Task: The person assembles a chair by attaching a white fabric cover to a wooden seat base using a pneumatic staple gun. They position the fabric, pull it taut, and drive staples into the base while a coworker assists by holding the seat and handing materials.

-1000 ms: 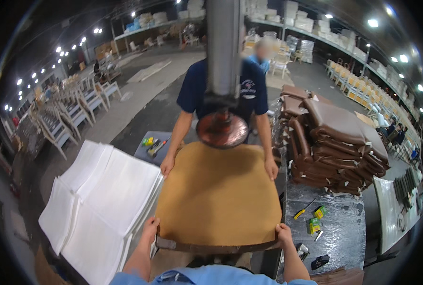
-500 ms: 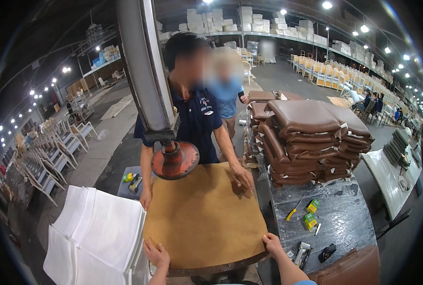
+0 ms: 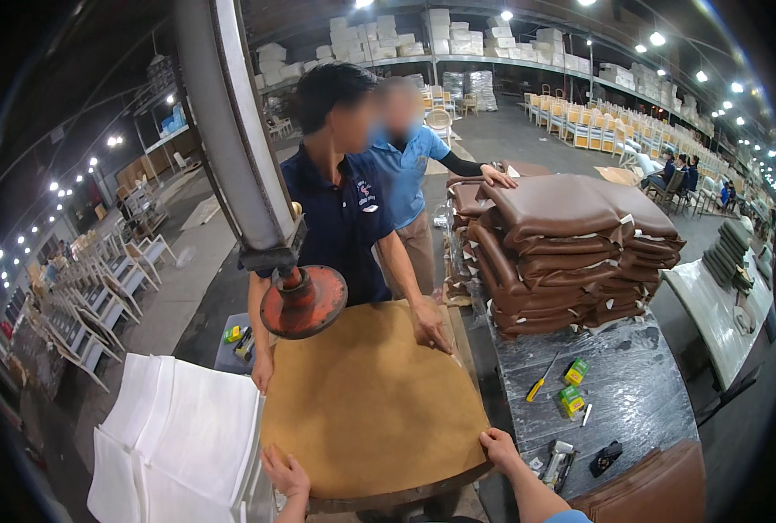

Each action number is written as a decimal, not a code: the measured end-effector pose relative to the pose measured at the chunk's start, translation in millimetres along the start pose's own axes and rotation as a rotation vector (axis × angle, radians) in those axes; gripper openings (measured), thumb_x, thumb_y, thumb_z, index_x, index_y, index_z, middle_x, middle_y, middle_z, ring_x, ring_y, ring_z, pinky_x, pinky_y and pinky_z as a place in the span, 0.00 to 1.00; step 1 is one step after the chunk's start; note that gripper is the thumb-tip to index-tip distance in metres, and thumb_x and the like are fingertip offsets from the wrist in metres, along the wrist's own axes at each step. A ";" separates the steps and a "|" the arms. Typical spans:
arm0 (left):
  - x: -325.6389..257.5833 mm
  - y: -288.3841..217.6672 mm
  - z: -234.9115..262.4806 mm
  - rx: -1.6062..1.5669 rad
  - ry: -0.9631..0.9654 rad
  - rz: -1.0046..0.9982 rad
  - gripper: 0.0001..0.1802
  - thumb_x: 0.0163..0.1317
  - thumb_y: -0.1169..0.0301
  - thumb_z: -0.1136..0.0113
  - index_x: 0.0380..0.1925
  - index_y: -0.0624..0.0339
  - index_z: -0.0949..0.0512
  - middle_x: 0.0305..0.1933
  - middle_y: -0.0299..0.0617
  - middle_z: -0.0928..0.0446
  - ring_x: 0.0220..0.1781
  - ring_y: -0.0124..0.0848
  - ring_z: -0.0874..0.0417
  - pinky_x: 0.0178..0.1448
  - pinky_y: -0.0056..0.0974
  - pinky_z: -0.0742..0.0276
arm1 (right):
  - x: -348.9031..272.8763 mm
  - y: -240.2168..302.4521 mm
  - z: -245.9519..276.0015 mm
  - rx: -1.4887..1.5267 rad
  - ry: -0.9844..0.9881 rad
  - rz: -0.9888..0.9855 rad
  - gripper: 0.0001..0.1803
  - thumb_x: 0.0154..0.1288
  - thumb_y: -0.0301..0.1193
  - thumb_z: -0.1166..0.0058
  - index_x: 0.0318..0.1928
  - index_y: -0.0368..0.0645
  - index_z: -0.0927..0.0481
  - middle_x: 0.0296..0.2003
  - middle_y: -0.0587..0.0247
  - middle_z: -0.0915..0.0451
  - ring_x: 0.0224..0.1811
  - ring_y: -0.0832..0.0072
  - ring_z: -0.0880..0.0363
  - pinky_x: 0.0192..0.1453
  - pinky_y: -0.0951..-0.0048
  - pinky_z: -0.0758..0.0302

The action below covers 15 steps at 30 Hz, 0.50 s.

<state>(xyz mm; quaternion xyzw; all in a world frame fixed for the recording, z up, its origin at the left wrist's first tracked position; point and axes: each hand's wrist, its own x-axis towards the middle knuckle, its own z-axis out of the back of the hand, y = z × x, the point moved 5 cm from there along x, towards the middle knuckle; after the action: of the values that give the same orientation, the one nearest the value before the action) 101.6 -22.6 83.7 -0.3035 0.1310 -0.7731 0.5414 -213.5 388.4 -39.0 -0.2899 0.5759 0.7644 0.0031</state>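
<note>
Left hand (image 3: 285,472): at the near-left corner of the tan panel (image 3: 375,410), thumb and fingers spread apart; grip or plain rest, can't tell. Right hand (image 3: 498,447): clamped on the panel's near-right edge, thumb on top. Hands well apart. Panel lies flat between wearer and co-worker, dark brown strip (image 3: 444,485) under its near edge.

Handling, judged: stiff board-like core, moderate weight, wide enough for two-handed holds; face looks matte, so not very slippery, probably not fragile. Best hold: opposite edges near the corners, thumbs on top.

Left of panel: white sheets (image 3: 192,427), stacked. Right of it: staple-gun-like tool (image 3: 559,465), yellow screwdriver (image 3: 536,389) on the plastic-covered table (image 3: 640,375). Over its far-left part: red disc (image 3: 314,301); contact unclear. Far edges: co-worker's hands (image 3: 431,324). Beyond, far right: brown cushions (image 3: 571,218), then chair rows (image 3: 579,122).
</note>
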 end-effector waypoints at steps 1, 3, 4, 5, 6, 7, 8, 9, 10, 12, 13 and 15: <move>1.0 0.0 -1.5 0.000 0.010 0.008 0.36 0.69 0.68 0.37 0.76 0.61 0.30 0.82 0.68 0.39 0.82 0.65 0.36 0.82 0.61 0.37 | -0.3 -1.8 0.0 -0.008 -0.005 0.010 0.16 0.82 0.39 0.39 0.46 0.37 0.12 0.35 0.68 0.14 0.39 0.78 0.21 0.47 0.68 0.23; 1.8 0.4 -3.2 -0.001 0.029 0.022 0.35 0.69 0.68 0.37 0.76 0.62 0.30 0.82 0.68 0.39 0.82 0.65 0.37 0.83 0.61 0.37 | -0.3 -4.7 2.1 -0.023 -0.011 0.027 0.16 0.81 0.39 0.39 0.47 0.37 0.12 0.35 0.68 0.14 0.39 0.78 0.20 0.47 0.68 0.23; 2.5 -1.5 -4.5 -0.017 0.026 0.012 0.35 0.69 0.69 0.37 0.76 0.62 0.30 0.82 0.69 0.39 0.82 0.66 0.37 0.83 0.61 0.38 | -0.1 -5.9 3.0 -0.029 -0.015 0.033 0.16 0.82 0.39 0.39 0.47 0.36 0.12 0.35 0.68 0.13 0.39 0.78 0.20 0.47 0.68 0.23; 2.5 -3.7 -5.9 -0.035 0.024 0.001 0.35 0.69 0.69 0.37 0.76 0.62 0.30 0.82 0.69 0.39 0.82 0.66 0.37 0.83 0.61 0.38 | 0.6 -6.2 5.7 -0.036 -0.020 0.039 0.16 0.82 0.38 0.39 0.47 0.36 0.13 0.35 0.67 0.13 0.39 0.78 0.20 0.47 0.68 0.23; 2.6 -7.0 -8.6 -0.055 0.022 -0.011 0.35 0.69 0.69 0.38 0.76 0.63 0.30 0.82 0.70 0.39 0.82 0.66 0.37 0.83 0.61 0.38 | 0.6 -7.4 10.0 -0.021 -0.025 0.026 0.16 0.82 0.38 0.40 0.47 0.35 0.13 0.35 0.67 0.13 0.39 0.78 0.20 0.47 0.68 0.23; 2.3 -6.0 -6.8 -0.049 0.020 -0.012 0.34 0.69 0.69 0.38 0.76 0.63 0.29 0.82 0.70 0.40 0.82 0.66 0.37 0.83 0.61 0.38 | -1.6 -6.9 6.2 -0.003 -0.014 0.007 0.16 0.82 0.38 0.40 0.47 0.35 0.13 0.35 0.67 0.13 0.39 0.78 0.20 0.48 0.68 0.23; 1.0 -4.9 -4.9 -0.045 0.019 -0.013 0.34 0.69 0.70 0.38 0.76 0.63 0.29 0.82 0.71 0.40 0.82 0.67 0.37 0.83 0.61 0.38 | -3.7 -6.0 3.2 0.015 -0.006 -0.012 0.16 0.82 0.37 0.40 0.47 0.35 0.13 0.35 0.67 0.13 0.39 0.78 0.20 0.48 0.68 0.23; 0.7 -4.6 -4.3 -0.041 0.018 -0.015 0.34 0.69 0.70 0.38 0.75 0.63 0.29 0.82 0.71 0.40 0.82 0.67 0.37 0.84 0.61 0.38 | -5.4 -4.1 0.9 0.023 -0.001 -0.021 0.16 0.82 0.37 0.40 0.47 0.34 0.13 0.35 0.67 0.13 0.39 0.78 0.20 0.48 0.68 0.23; 1.8 -3.9 -3.6 -0.030 0.017 -0.018 0.34 0.69 0.70 0.38 0.75 0.63 0.29 0.82 0.71 0.40 0.82 0.67 0.37 0.83 0.61 0.38 | -7.0 -2.0 -0.3 0.031 0.003 -0.027 0.16 0.82 0.37 0.40 0.47 0.34 0.13 0.35 0.67 0.13 0.39 0.78 0.20 0.48 0.68 0.23; 3.3 -1.2 -0.5 -0.007 0.014 -0.024 0.34 0.69 0.70 0.38 0.75 0.64 0.29 0.82 0.71 0.40 0.82 0.67 0.36 0.83 0.61 0.38 | -10.2 2.0 -3.1 0.035 0.002 -0.037 0.16 0.82 0.37 0.40 0.47 0.34 0.13 0.35 0.68 0.13 0.39 0.77 0.20 0.47 0.68 0.23; 3.3 -2.1 -0.9 -0.010 0.012 -0.029 0.34 0.69 0.70 0.38 0.75 0.64 0.29 0.82 0.72 0.39 0.82 0.67 0.36 0.83 0.61 0.38 | -11.1 3.1 -2.3 0.027 -0.007 -0.040 0.15 0.82 0.37 0.40 0.46 0.34 0.13 0.35 0.68 0.13 0.38 0.77 0.20 0.47 0.68 0.23; 3.5 -1.7 1.5 -0.010 0.004 -0.037 0.34 0.69 0.69 0.38 0.75 0.64 0.29 0.82 0.72 0.39 0.82 0.68 0.36 0.83 0.61 0.38 | -11.8 5.4 -4.3 0.027 -0.010 -0.036 0.16 0.82 0.37 0.40 0.45 0.34 0.13 0.35 0.67 0.13 0.38 0.77 0.20 0.47 0.67 0.23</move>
<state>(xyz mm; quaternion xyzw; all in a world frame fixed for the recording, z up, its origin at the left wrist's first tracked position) 100.5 -24.9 86.8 -0.3069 0.1302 -0.7828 0.5254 -203.6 386.7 -29.7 -0.2963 0.5810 0.7577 0.0237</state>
